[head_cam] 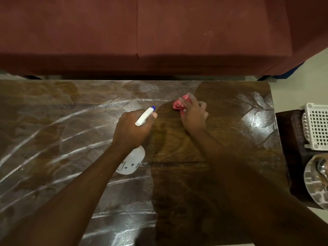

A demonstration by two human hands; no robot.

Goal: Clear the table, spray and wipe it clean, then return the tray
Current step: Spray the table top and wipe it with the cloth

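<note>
A dark wooden table (53, 132) fills the view, its surface streaked with wet wipe marks. My left hand (132, 129) grips a white spray bottle (134, 158) by the neck, its blue-tipped nozzle pointing up and to the right. The bottle's body shows below my wrist. My right hand (194, 115) presses a crumpled red cloth (180, 104) onto the table just right of the nozzle. The cloth is partly hidden under my fingers.
A reddish-brown sofa (159, 36) runs along the table's far edge. To the right, on a low dark stand (291, 139), sit a white perforated basket (316, 126) and a glass dish (316, 181) with a metal utensil in it.
</note>
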